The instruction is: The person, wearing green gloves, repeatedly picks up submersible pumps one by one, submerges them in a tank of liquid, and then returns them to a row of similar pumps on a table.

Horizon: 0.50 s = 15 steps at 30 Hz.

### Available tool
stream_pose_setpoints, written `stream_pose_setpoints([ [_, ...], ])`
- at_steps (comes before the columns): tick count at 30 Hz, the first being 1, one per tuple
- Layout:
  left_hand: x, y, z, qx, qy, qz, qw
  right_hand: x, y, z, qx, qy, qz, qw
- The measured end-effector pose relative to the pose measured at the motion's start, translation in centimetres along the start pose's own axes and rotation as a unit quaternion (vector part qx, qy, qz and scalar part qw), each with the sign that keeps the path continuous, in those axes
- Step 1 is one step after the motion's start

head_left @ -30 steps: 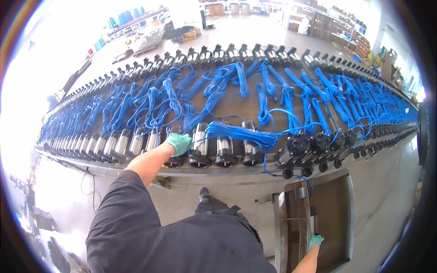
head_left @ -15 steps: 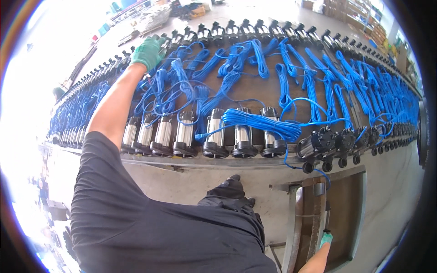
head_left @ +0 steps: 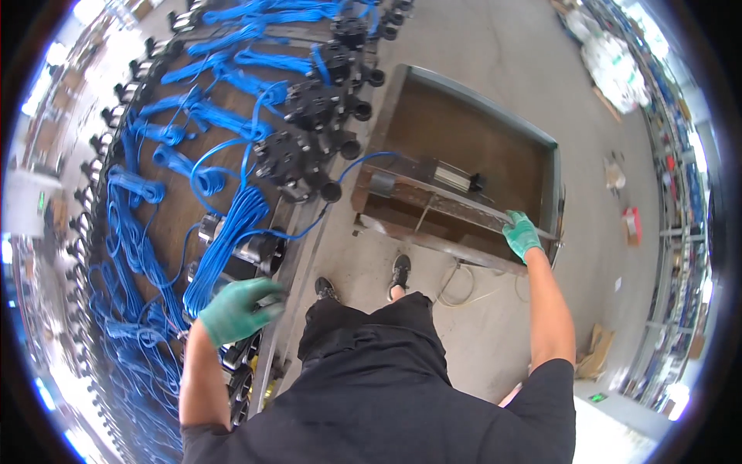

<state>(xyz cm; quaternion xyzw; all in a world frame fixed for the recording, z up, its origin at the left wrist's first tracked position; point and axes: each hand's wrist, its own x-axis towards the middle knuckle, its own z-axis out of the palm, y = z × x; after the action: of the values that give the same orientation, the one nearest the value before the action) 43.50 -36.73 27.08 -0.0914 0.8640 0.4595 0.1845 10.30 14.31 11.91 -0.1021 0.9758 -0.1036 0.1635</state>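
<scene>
Cable coil, blue [head_left: 224, 251], lies across silver-and-black cylindrical motors [head_left: 263, 248] on brown desk [head_left: 173, 213], presumably so its lead [head_left: 369, 157] reaches steel trough [head_left: 464, 120]. Green-gloved left hand [head_left: 238, 311] alongside, digits parted; green-gloved right hand [head_left: 523, 237] at trough's rail [head_left: 464, 203], grip unclear.

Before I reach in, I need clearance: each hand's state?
Left hand: partly open, nothing visible held.
Right hand: at the metal bar; grip unclear.
</scene>
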Motion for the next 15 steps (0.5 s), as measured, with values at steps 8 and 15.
stream_pose_setpoints([
  [8,24.5,12.4,11.2,0.029,-0.026,0.077,0.996,0.8,10.5,1.4,0.167,0.142,0.006,0.976],
  [15,46.9,14.1,25.0,0.065,-0.036,-0.043,0.996,6.4,15.5,3.5,0.163,0.267,0.022,0.949],
])
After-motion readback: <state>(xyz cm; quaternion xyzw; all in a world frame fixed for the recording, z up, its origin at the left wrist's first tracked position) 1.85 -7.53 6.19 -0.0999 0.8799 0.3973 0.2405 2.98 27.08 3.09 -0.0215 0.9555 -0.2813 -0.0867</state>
